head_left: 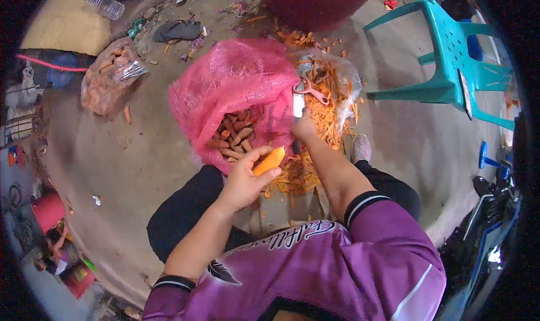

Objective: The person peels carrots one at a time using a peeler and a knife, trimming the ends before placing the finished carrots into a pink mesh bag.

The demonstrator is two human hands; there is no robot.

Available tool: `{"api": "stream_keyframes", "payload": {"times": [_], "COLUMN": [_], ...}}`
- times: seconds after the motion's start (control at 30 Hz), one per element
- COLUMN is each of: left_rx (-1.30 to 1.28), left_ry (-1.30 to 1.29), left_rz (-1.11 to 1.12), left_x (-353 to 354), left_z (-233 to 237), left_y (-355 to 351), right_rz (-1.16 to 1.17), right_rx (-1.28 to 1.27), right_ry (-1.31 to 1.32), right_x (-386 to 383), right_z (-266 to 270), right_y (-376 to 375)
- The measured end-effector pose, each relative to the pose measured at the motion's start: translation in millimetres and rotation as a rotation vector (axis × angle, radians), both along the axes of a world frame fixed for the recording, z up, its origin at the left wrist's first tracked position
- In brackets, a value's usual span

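My left hand (245, 179) is closed around a peeled carrot (270, 162), bright orange with a paler end. My right hand (304, 127) is a closed fist beside the pink mesh sack. A bright, flat, blade-like piece (298, 104) rises just beyond its fingers; its handle, if any, is hidden in the fist. Close by, a pink peeler (313, 91) lies above the orange peelings (331, 118). The mesh sack (236, 71) gapes toward me, with several unpeeled carrots (239, 132) inside.
A clear plastic bag (350, 82) lies under the peelings. At left stands a filled clear bag (112, 76), with a loose carrot (127, 115) near it. A green plastic chair (441, 57) is at right, a dark red container (320, 3) ahead. Peelings also lie between my feet.
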State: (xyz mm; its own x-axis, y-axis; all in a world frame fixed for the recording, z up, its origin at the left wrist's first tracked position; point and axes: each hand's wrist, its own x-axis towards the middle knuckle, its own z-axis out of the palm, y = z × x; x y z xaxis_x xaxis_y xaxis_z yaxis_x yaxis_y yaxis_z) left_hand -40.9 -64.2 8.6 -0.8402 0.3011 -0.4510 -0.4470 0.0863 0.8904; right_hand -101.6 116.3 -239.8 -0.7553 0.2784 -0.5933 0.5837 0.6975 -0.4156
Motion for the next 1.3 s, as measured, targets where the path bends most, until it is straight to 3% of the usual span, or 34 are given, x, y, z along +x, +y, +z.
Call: {"api": "stream_keyframes", "payload": {"times": [0.1,0.17,0.27,0.33,0.4,0.5,0.6,0.7,0.77,0.9,0.97,1.0,1.07,1.13,1.3], "left_rx": [-0.027,-0.031,0.013,0.161,0.260,0.264,0.167,0.122,0.057,0.315,0.327,0.320,0.250,0.120,0.458], "left_ry": [0.082,0.107,0.115,-0.041,-0.097,-0.198,-0.239,-0.257,-0.169,-0.381,-0.363,-0.344,-0.253,-0.110,-0.239], "left_rz": [-0.040,-0.039,0.055,0.168,0.233,0.225,0.218,0.179,0.122,0.192,0.184,0.163,0.071,-0.073,-0.015], "left_x": [0.0,0.6,1.7,-0.2,1.1,10.3,11.8,8.9,7.9,6.1,4.2,4.5,5.7,5.2,11.2], "left_z": [3.8,7.0,-4.0,21.2,25.9,25.1,24.3,19.9,12.0,3.6,8.0,9.7,13.5,18.6,34.3], "left_y": [3.3,7.6,9.6,9.1,6.1,1.1,-1.7,-9.1,-12.8,-15.2,-12.1,-10.2,-6.4,-4.5,7.2], "right_rz": [0.034,-0.055,0.129,0.244,0.246,0.320,0.228,-0.104,-0.113,-0.160,-0.213,-0.175,-0.285,-0.564,-0.404], "right_rx": [-0.055,-0.230,-0.334,-0.219,0.030,0.151,0.046,0.042,0.017,-0.002,-0.047,0.022,-0.316,-0.829,-0.956], "right_ry": [0.065,0.037,-0.013,-0.014,0.016,0.012,-0.014,-0.089,-0.113,-0.106,-0.083,0.051,-0.111,-0.301,-0.182], "right_x": [5.1,11.5,18.5,23.0,27.8,32.3,32.9,31.0,24.8,20.8,19.1,25.3,26.9,28.2,51.1], "right_z": [14.6,-70.2,-96.7,-67.8,23.8,11.7,26.3,-30.2,-2.5,13.5,36.3,-5.2,-8.4,83.2,228.0], "right_y": [6.4,22.8,37.4,32.2,13.7,2.6,-14.6,-31.6,-34.9,-30.1,-22.1,-11.2,13.7,18.3,41.1]}}
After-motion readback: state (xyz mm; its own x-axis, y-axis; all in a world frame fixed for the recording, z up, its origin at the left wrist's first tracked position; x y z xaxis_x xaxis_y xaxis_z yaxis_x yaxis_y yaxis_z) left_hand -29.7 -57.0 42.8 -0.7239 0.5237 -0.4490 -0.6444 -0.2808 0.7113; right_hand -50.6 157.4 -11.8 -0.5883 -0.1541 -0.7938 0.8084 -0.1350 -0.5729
